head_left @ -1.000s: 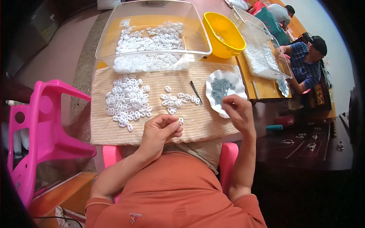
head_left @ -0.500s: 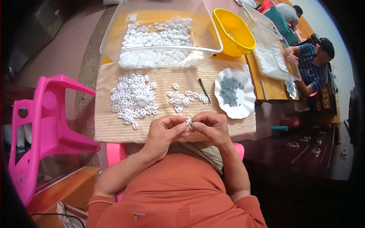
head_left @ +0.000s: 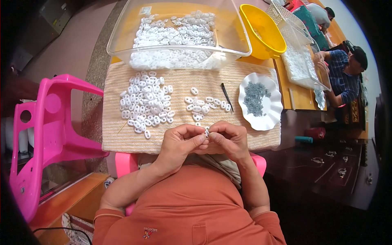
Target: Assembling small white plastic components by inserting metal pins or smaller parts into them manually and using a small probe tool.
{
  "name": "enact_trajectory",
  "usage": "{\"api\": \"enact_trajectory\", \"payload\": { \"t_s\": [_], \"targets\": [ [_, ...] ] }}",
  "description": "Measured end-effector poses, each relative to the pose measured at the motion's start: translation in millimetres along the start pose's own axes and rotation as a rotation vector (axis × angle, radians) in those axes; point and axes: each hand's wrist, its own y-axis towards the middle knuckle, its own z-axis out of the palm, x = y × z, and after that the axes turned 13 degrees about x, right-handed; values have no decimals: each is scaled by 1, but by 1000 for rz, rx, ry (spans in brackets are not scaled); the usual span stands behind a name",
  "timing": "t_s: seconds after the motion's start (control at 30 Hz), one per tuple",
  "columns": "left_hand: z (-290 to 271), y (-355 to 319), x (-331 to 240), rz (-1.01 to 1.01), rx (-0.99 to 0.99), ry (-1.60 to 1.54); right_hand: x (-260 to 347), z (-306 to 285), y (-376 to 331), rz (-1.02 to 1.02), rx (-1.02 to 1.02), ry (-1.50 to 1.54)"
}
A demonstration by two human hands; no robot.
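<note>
Over the near edge of the cloth-covered table, my left hand (head_left: 179, 146) and my right hand (head_left: 230, 141) meet fingertip to fingertip. Between them they pinch a small white plastic piece (head_left: 207, 131), mostly covered by the fingers. Just beyond the fingers lies a loose group of white oval two-holed pieces (head_left: 197, 109). A larger heap of the same pieces (head_left: 147, 100) spreads to the left. On the right, a white wavy-rimmed plate (head_left: 269, 121) holds many small grey parts (head_left: 255, 98). A thin black tool (head_left: 227, 98) lies between the loose group and the plate.
A clear plastic bin (head_left: 228, 52) full of white pieces stands at the far side, beside a yellow basin (head_left: 278, 45). A pink chair (head_left: 43, 139) stands at left. At far right a co-worker (head_left: 344, 67) sits by another clear bin (head_left: 300, 67).
The whole view has shifted slightly, so the table things appear a little further right. Both hands keep their pinch on the white piece, with only small finger movement.
</note>
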Motion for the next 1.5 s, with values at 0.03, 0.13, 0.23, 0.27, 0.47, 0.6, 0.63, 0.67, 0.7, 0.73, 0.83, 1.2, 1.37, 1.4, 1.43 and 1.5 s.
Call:
{"api": "enact_trajectory", "payload": {
  "t_s": [0.03,0.13,0.23,0.27,0.47,0.6,0.63,0.67,0.7,0.73,0.83,1.2,1.37,1.4,1.43,1.5],
  "targets": [
    [0,0,0,1,-6,11,0,0,0,0,-1,-3],
    [0,0,0,0,-17,23,0,2,0,10,-8,20],
    [0,1,0,9,-19,51,2,3,1,29,-10,63],
    [-1,1,1,19,-16,77,3,3,1,38,-6,81],
    [0,-1,3,66,-16,214,5,2,0,51,61,10],
    [-1,-2,4,59,-22,229,5,8,0,50,10,130],
    [-1,-2,4,68,-10,233,5,8,0,62,14,140],
    [-2,-2,4,76,1,237,5,9,0,75,18,149],
    [-2,-2,4,76,-1,237,5,9,0,74,20,151],
    [-2,-1,3,63,-6,225,6,10,1,83,5,172],
    [-2,2,1,52,-22,212,4,8,2,79,-10,157],
    [-5,5,-1,10,-36,138,5,-1,5,39,37,17],
    [-6,4,1,10,-57,116,1,0,2,82,59,119],
    [-6,4,2,11,-55,116,0,-1,2,81,59,117],
    [-7,3,1,17,-54,117,0,0,1,100,57,123],
    [-6,3,0,27,-53,119,0,0,1,116,57,127]
  ]
}}
